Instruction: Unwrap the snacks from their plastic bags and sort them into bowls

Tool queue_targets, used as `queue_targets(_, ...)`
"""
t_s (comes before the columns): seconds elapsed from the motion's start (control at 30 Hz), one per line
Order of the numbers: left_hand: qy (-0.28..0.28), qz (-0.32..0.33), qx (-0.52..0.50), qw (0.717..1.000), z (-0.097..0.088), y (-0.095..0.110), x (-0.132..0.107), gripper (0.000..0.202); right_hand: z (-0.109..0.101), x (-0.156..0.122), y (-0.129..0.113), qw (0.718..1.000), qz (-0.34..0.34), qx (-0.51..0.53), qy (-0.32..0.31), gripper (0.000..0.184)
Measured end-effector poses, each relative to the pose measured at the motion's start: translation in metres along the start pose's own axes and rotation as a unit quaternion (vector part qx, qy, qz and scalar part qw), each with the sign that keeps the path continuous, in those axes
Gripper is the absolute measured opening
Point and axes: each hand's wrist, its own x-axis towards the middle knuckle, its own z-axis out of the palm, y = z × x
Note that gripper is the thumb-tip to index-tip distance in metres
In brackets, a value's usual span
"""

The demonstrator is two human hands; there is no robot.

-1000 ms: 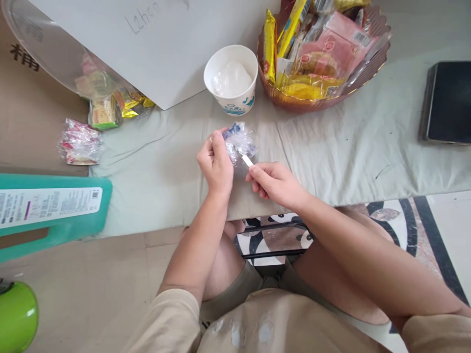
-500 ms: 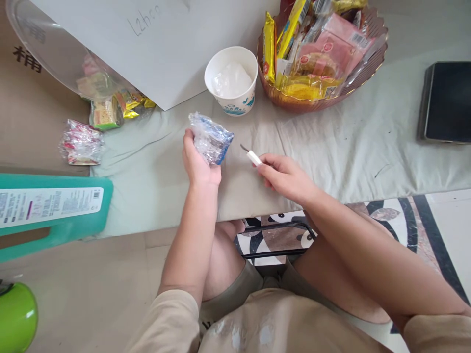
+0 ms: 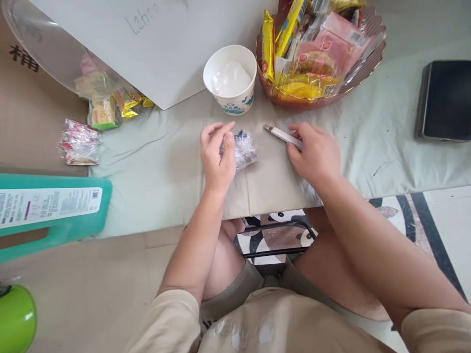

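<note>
Plastic-wrapped packet (image 3: 246,151), clear with blue patches, lies just right of our left hand (image 3: 219,159), which is the nearer one and hides its left edge. Our left fingers curve loosely with the thumb raised; we cannot tell whether they grip the wrap. The packet is too crumpled for us to read a long axis.

Our right hand (image 3: 318,152) has thumb and forefinger on either side of the rear end of a slim white-handled tool (image 3: 285,136); whether they pinch it, we cannot tell. Its long axis points away from us and leftward, its tip well apart from the packet.

Beneath is a wrinkled pale cloth (image 3: 165,181). Ahead of our left hand stands a paper cup (image 3: 235,104); beyond our right hand, a scalloped snack bowl (image 3: 294,100); far to its right, a black-screened device (image 3: 449,100).
</note>
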Motion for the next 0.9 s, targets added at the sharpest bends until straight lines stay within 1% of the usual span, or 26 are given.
queue_targets(0.07,0.035,0.033,0.009,0.999,-0.003,-0.001,0.000,0.052,0.001,0.004,0.001,1.000,-0.003,-0.002,0.031,0.040)
queue_targets(0.1,0.047,0.053,0.013,0.997,-0.004,0.001,0.000,0.049,0.001,0.005,0.000,0.999,-0.017,0.009,0.046,0.040)
queue_targets(0.13,0.055,0.077,0.014,0.995,-0.006,0.004,-0.001,0.047,0.002,0.006,-0.002,0.997,-0.040,0.029,0.057,0.042)
queue_targets(0.2,0.057,0.130,0.013,0.990,-0.008,0.014,-0.006,0.042,0.003,0.004,-0.009,0.987,-0.115,0.094,0.059,0.048)
queue_targets(0.27,0.042,0.176,0.011,0.984,-0.008,0.027,-0.014,0.038,0.004,0.001,-0.018,0.965,-0.200,0.164,0.045,0.053)
queue_targets(0.3,0.029,0.187,0.011,0.982,-0.008,0.033,-0.019,0.036,0.003,-0.002,-0.023,0.953,-0.232,0.191,0.032,0.052)
queue_targets(0.33,0.012,0.193,0.008,0.981,-0.008,0.037,-0.024,0.036,0.003,-0.004,-0.028,0.943,-0.256,0.211,0.013,0.046)
queue_targets(0.4,-0.035,0.185,-0.013,0.982,-0.010,0.041,-0.032,0.041,0.001,-0.008,-0.032,0.932,-0.279,0.227,-0.040,0.028)
queue_targets(0.43,-0.050,0.171,-0.029,0.984,-0.011,0.040,-0.034,0.046,0.000,-0.009,-0.032,0.929,-0.282,0.228,-0.068,0.021)
queue_targets(0.47,-0.050,0.150,-0.040,0.987,-0.012,0.038,-0.033,0.051,-0.001,-0.010,-0.031,0.928,-0.283,0.225,-0.091,0.017)
queue_targets(0.53,-0.011,0.095,-0.033,0.995,-0.016,0.031,-0.026,0.052,-0.004,-0.010,-0.025,0.930,-0.276,0.214,-0.116,0.016)
queue_targets(0.6,0.027,0.033,0.008,0.999,-0.019,0.021,-0.012,0.043,-0.006,-0.010,-0.019,0.937,-0.265,0.193,-0.121,0.018)
queue_targets(0.63,0.021,0.004,0.021,1.000,-0.019,0.016,-0.004,0.042,-0.007,-0.010,-0.016,0.941,-0.259,0.180,-0.124,0.018)
queue_targets(0.67,0.002,-0.026,0.020,0.999,-0.019,0.012,0.003,0.042,-0.007,-0.010,-0.014,0.944,-0.254,0.166,-0.127,0.018)
queue_targets(0.7,-0.015,-0.059,0.004,0.998,-0.018,0.007,0.010,0.039,-0.008,-0.010,-0.012,0.948,-0.247,0.154,-0.129,0.018)
queue_targets(0.73,-0.020,-0.095,-0.023,0.995,-0.017,0.004,0.016,0.032,-0.009,-0.010,-0.011,0.952,-0.240,0.144,-0.128,0.018)
queue_targets(0.77,-0.008,-0.131,-0.056,0.990,-0.016,0.000,0.020,0.026,-0.010,-0.009,-0.009,0.956,-0.231,0.137,-0.121,0.018)
queue_targets(0.8,0.020,-0.167,-0.092,0.982,-0.016,-0.002,0.023,0.024,-0.010,-0.009,-0.007,0.960,-0.221,0.133,-0.108,0.018)
queue_targets(0.87,0.089,-0.231,-0.156,0.956,-0.018,-0.005,0.026,0.021,-0.012,-0.006,-0.002,0.969,-0.197,0.136,-0.064,0.018)
queue_targets(0.9,0.114,-0.259,-0.180,0.942,-0.020,-0.006,0.026,0.021,-0.012,-0.004,0.001,0.972,-0.185,0.142,-0.040,0.018)
